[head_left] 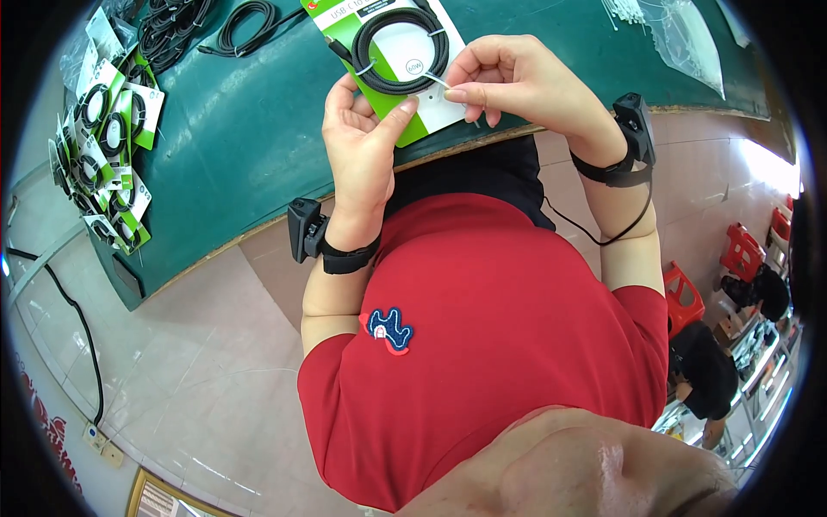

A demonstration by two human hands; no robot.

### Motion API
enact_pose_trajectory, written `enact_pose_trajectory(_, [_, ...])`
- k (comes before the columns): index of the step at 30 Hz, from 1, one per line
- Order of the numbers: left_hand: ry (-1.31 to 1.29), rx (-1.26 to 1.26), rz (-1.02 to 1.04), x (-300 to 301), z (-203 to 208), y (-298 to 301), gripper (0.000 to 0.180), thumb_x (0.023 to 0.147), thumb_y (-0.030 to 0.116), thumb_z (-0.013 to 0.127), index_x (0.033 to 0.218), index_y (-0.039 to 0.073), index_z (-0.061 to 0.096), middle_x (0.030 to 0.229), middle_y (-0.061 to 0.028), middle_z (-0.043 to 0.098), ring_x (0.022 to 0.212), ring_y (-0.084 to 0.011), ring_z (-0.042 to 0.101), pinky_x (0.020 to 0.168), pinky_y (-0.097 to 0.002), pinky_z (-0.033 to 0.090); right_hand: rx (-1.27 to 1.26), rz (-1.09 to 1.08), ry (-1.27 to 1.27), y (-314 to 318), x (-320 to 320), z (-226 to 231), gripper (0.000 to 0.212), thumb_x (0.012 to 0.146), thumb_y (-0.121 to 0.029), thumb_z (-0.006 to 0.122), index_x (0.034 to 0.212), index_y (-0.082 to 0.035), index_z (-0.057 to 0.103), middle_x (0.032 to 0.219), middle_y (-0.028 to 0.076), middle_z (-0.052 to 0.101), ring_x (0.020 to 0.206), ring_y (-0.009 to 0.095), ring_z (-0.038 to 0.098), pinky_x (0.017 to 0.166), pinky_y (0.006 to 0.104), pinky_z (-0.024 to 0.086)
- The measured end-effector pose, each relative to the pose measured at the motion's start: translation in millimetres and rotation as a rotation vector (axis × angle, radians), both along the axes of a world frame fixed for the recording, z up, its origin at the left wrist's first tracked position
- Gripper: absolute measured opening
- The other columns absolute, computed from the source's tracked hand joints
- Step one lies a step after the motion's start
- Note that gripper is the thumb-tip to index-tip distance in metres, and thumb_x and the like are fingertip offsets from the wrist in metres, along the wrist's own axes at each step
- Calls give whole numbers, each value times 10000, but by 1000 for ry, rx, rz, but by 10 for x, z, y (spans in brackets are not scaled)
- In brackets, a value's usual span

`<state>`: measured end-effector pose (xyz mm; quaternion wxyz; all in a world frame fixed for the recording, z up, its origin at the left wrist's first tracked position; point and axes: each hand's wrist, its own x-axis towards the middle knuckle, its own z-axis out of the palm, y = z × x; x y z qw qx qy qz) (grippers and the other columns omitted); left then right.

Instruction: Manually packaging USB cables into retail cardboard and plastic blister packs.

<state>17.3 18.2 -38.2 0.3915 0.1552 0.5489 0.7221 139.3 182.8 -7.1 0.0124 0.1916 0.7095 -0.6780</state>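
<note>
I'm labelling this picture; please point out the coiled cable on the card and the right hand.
Coiled cable [440, 53], head view: right side of its ring.
Right hand [536, 93], head view: base of the thumb.

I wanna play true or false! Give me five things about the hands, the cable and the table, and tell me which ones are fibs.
1. The left hand holds the green-and-white card. True.

2. The coiled cable on that card is yellow. False: the coiled cable is black.

3. The right hand pinches a thin white tie. True.

4. A heap of cable packs lies at the right end of the table. False: the heap of cable packs is at the left end of the green table.

5. Each wrist wears a black strap. True.
</note>
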Motion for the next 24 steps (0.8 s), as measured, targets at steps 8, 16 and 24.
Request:
enact_pose_trajectory(8, [17,-18,14,4,5,9,543,814,-102,638,1281,-72,362,1118,-171,615,1055,-202,610,925,-313,499,-109,-109,82,-50,-22,-11,171,893,-119,657,984,21,617,821,40,643,704,76,629,574,181,488])
enact_pose_trajectory(16, [33,-1,0,-4,-17,14,539,818,-101,635,1282,-71,362,1122,-172,613,1059,-203,609,923,-308,501,-93,-83,220,-96,-30,-80,181,899,-102,637,997,47,606,851,75,657,743,127,671,585,215,521])
enact_pose_trajectory(24, [11,-4,1,-13,-2,23,533,815,-110,633,1275,-65,367,1131,-170,610,1067,-200,605,922,-309,503,-42,-212,253,-164,-58,-133,162,917,-93,624,1020,29,594,850,64,652,791,114,664,650,204,530])
